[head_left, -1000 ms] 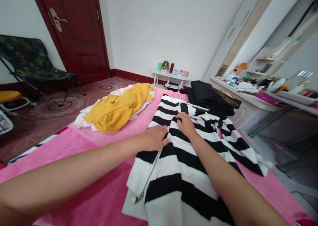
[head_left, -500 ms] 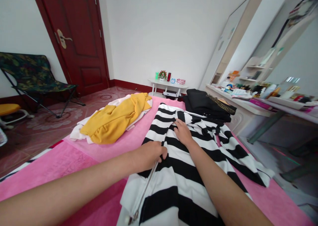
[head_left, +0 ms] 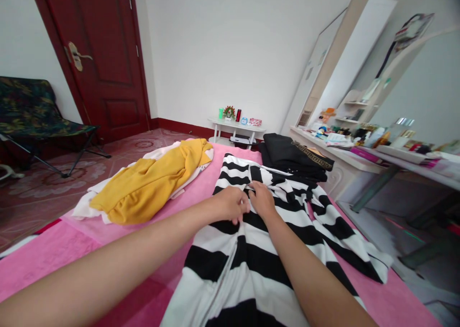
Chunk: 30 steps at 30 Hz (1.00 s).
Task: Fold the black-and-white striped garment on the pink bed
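Note:
A black-and-white striped zip jacket [head_left: 258, 260] lies spread on a pink bed cover [head_left: 122, 264], its zip running up the front. My left hand [head_left: 232, 205] is closed over the zip line in the upper part, with fingers curled on the front edge; exactly what lies under the fingertips is hidden. Just to its right, my right hand [head_left: 262, 200] pinches the cloth near the top of the zip. One sleeve stretches out toward the lower right.
A yellow garment [head_left: 151, 183] with white cloth under it lies on the left. Folded black clothes [head_left: 287, 154] are stacked beyond the jacket. A low white table [head_left: 235, 125] stands by the wall, a camouflage folding chair [head_left: 39, 111] at left, and a cluttered dressing table [head_left: 345, 152] at right.
My left hand has moved up along the zip, close to my right hand. The jacket's lower front has shifted, its zip edge now lying flatter. The view has shifted slightly.

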Available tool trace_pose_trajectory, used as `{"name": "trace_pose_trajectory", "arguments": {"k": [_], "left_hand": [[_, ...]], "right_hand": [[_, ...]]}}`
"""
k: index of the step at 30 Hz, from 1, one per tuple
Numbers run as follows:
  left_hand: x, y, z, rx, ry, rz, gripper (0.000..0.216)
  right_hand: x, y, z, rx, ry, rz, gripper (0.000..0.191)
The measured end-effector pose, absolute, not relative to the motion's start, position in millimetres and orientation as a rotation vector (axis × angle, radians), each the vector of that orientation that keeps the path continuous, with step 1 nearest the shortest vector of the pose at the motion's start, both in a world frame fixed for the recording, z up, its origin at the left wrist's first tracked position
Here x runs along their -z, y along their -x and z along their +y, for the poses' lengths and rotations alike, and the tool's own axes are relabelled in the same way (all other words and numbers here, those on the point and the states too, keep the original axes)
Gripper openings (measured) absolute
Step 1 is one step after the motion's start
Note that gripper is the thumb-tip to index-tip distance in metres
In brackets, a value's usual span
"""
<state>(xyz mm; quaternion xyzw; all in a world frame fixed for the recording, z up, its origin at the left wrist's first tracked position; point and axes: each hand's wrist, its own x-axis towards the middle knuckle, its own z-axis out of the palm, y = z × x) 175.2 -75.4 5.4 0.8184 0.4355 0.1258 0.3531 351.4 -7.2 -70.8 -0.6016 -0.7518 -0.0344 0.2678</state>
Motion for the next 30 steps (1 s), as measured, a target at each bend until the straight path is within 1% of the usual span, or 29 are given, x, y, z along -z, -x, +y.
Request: {"name": "trace_pose_trajectory", "arguments": {"k": [2, 4, 9, 12, 14, 16, 19, 22, 23, 26, 28, 30], "left_hand": [[-1, -180, -50, -0.598, -2.341, 1.386, 0.026], [13, -181, -29, -0.736, -2.476, 1.577, 0.035], [61, -177, -6, -0.621, -2.582, 1.726, 0.045], [73, -177, -3, -0.591, -2.57, 1.764, 0.049], [74, -178, -2, -0.586, -2.563, 1.764, 0.049], [73, -178, -2, -0.589, -2.557, 1.754, 0.048], [71, -177, -1, -0.577, -2.534, 1.742, 0.047], [70, -176, -2, -0.577, -2.518, 1.735, 0.047], [70, -176, -2, -0.58, -2.514, 1.733, 0.047], [70, -176, -3, -0.587, -2.508, 1.728, 0.047], [69, -176, -3, -0.588, -2.51, 1.728, 0.047], [69, -176, -4, -0.598, -2.51, 1.736, 0.047]], "right_hand": [[70, -352, -8, 0.097, 1.616, -1.995, 0.028], [68, -352, -10, 0.112, 1.606, -1.962, 0.026], [56, -345, -22, 0.253, 1.487, -1.916, 0.028], [48, -337, -23, 0.376, 1.327, -2.071, 0.035], [47, -336, -16, 0.44, 1.307, -2.189, 0.043], [49, -337, -1, 0.42, 1.466, -2.25, 0.047], [44, -342, 24, 0.267, 1.806, -2.291, 0.048], [20, -354, 38, 0.101, 1.931, -2.338, 0.044], [9, -362, 40, 0.102, 1.933, -2.286, 0.042], [-17, -403, 39, 0.272, 1.881, -1.93, 0.028], [-20, -438, 35, 0.246, 1.929, -1.704, 0.026], [-10, -467, 31, 0.073, 2.042, -1.609, 0.022]]}}
